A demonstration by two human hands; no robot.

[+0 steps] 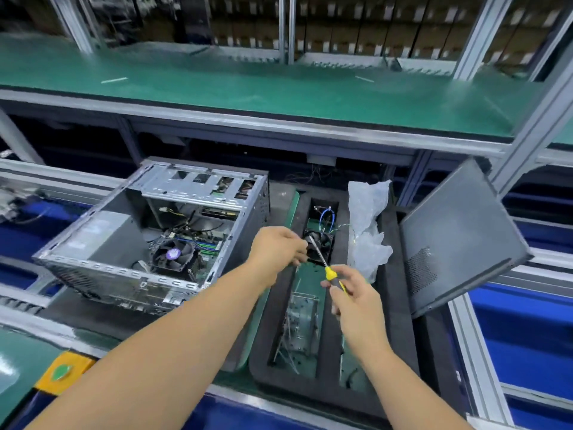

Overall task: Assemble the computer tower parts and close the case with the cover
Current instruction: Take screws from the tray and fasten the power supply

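Yellow screwdriver (pixel 331 272) gripped in your right hand (pixel 353 297); left hand (pixel 277 249) pinches its tip, likely seating a screw. Next: carry it to the open case (pixel 148 234).

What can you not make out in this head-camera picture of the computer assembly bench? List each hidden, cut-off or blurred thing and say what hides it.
1. Screwdriver tip: hidden behind the left hand.
2. Whether the left hand pinches a screw: too small, covered by its fingers.
3. Small fan in the foam tray: partly covered by the hand and shaft.
4. Computer case front: turned away.
5. Items at the left edge: blurred and cut off.
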